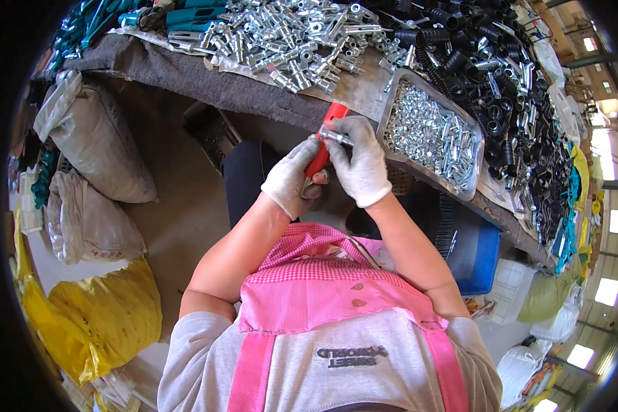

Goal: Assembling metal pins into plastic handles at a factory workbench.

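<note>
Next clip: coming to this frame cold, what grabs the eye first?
Dead centre, two white-gloved hands meet: the left hand grips a red-handled tool, while the right hand holds a small silver metal fitting at its upper end. Just right of them sits a metal tray full of shiny nuts and small fittings. Above, the workbench is strewn with silver connectors and black ribbed parts.
</note>
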A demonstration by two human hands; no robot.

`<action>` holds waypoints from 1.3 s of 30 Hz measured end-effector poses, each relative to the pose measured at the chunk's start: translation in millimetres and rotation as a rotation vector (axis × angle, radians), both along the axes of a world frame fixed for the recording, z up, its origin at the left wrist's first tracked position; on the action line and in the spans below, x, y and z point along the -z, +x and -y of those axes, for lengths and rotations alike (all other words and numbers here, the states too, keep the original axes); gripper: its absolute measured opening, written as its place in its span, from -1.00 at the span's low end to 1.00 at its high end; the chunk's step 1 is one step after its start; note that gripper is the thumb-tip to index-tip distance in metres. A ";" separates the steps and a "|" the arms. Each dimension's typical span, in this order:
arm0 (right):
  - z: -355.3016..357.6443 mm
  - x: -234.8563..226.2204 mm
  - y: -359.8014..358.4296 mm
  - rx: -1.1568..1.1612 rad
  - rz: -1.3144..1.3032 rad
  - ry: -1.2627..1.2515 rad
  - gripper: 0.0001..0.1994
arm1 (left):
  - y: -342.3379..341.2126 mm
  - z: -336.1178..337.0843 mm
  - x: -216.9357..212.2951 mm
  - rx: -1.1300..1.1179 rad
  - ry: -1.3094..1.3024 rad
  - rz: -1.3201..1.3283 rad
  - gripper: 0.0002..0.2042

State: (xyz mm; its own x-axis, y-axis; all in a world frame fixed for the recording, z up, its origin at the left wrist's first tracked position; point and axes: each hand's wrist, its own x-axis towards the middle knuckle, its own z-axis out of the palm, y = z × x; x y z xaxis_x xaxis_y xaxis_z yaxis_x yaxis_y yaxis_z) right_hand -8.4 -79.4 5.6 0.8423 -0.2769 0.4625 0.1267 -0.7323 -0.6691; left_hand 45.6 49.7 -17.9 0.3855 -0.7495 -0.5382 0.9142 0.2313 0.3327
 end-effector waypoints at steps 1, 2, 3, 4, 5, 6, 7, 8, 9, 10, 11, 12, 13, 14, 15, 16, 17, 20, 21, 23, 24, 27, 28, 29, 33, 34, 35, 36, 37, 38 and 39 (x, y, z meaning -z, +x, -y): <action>0.5 1.9 -0.8 0.039 0.034 0.066 -0.76 | -1.5 2.6 -2.8 0.015 -0.007 0.007 -0.71; 1.7 -0.2 -0.4 0.065 0.027 0.050 -0.78 | -3.1 2.4 -6.0 0.046 -0.021 0.081 -0.71; 7.1 -5.4 -1.1 0.108 0.028 0.026 -0.81 | -5.4 5.5 -10.3 0.091 -0.046 0.163 -0.70; 13.6 -1.8 0.9 0.084 0.055 -0.060 -0.82 | -10.7 4.6 -11.3 0.077 -0.105 0.251 -0.66; 12.1 1.1 3.7 0.061 -0.001 -0.044 -0.83 | -12.1 -0.1 -9.8 0.076 -0.070 0.315 -0.63; 9.6 3.9 4.8 0.013 0.045 -0.022 -0.84 | -10.5 -3.9 -7.9 0.081 -0.046 0.384 -0.58; 5.0 4.4 6.4 -0.013 0.039 0.020 -0.83 | -10.5 -7.8 -8.5 0.082 -0.055 0.402 -0.57; 6.9 1.2 6.6 -0.053 -0.055 0.027 -0.82 | -14.2 -7.1 -6.3 0.057 -0.105 0.379 -0.57; 9.2 5.1 13.4 -0.078 0.028 0.079 -0.81 | -16.8 -8.1 -9.9 0.050 -0.139 0.346 -0.58; 10.7 -12.1 17.7 -0.075 0.002 0.143 -0.81 | -15.4 -10.4 -7.2 0.051 -0.163 0.333 -0.61; 12.2 -21.1 24.2 0.050 -0.012 0.053 -0.79 | -11.1 -12.0 11.6 0.046 -0.148 0.310 -0.63; 22.9 -30.9 30.6 0.124 0.019 -0.129 -0.78 | -10.4 -7.0 11.4 0.005 -0.072 0.281 -0.67; 33.2 -30.1 38.8 0.229 -0.046 -0.316 -0.77 | -9.7 -1.4 7.3 0.001 0.052 0.322 -0.68; 45.3 -29.7 47.3 0.286 -0.136 -0.513 -0.75 | -8.3 2.4 2.7 0.015 0.046 0.335 -0.68; 54.7 -29.0 52.3 0.338 -0.231 -0.706 -0.73 | -5.5 5.8 -0.6 -0.013 0.070 0.332 -0.71; 58.1 -24.4 50.9 0.409 -0.104 -0.654 -0.69 | -2.8 7.2 -4.0 -0.048 0.100 0.326 -0.74; 60.9 -30.3 46.2 0.356 -0.083 -0.516 -0.68 | -1.7 7.7 -8.3 -0.069 0.117 0.423 -0.75; 97.5 -57.9 3.3 0.281 0.110 -0.261 -0.72 | 3.3 20.0 -26.1 -0.105 0.132 0.669 -0.75; 121.5 -50.3 -12.6 0.380 0.233 -0.355 -0.74 | 4.2 28.0 -35.7 -0.117 0.101 0.727 -0.74; 148.9 -49.8 -51.4 0.517 0.132 -0.009 -0.78 | 9.5 41.9 -44.0 -0.155 0.136 0.849 -0.77; 166.3 -46.1 -69.0 0.587 0.167 -0.035 -0.81 | 14.1 49.1 -47.1 -0.167 0.107 0.877 -0.81; 173.3 -42.5 -92.8 0.694 0.068 0.064 -0.83 | 18.3 64.6 -52.1 -0.399 0.007 1.008 -0.84; 172.7 -38.3 -91.8 0.630 0.045 -0.002 -0.85 | 20.9 71.2 -48.7 -0.486 -0.047 1.049 -0.83; 170.4 -34.1 -92.3 0.569 0.023 -0.068 -0.87 | 24.7 80.5 -37.4 -0.533 0.030 1.159 -0.81; 142.9 -41.9 -70.3 0.407 -0.089 -0.160 -0.84 | 45.5 94.9 -45.2 -0.496 0.088 0.983 -0.81; 141.2 -37.4 -66.4 0.364 -0.106 -0.283 -0.83 | 42.0 91.4 -47.4 -0.461 0.070 0.934 -0.81; 141.8 -28.2 -63.0 0.383 -0.195 -0.478 -0.84 | 36.0 86.7 -51.2 -0.417 0.049 0.886 -0.81; 147.7 -23.1 -60.5 0.353 -0.198 -0.592 -0.83 | 31.9 82.7 -58.0 -0.315 0.054 0.779 -0.79; 154.5 -18.6 -58.5 0.320 -0.200 -0.706 -0.83 | 29.1 79.8 -58.8 -0.172 -0.026 0.628 -0.79; 153.7 -25.3 -55.1 0.279 -0.246 -0.726 -0.85 | 26.5 73.2 -58.2 -0.043 -0.098 0.471 -0.78; 152.1 -30.5 -51.6 0.270 -0.321 -0.773 -0.88 | 22.5 68.3 -51.9 0.033 -0.178 0.398 -0.74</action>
State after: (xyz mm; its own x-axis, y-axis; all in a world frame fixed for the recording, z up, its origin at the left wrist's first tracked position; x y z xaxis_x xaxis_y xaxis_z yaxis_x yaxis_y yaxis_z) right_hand -60.0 -231.5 36.1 0.9150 -0.1923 0.3548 -0.2251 -0.9729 0.0532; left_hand 68.0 -18.6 33.9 0.5114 -0.8325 -0.2133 0.7305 0.2903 0.6182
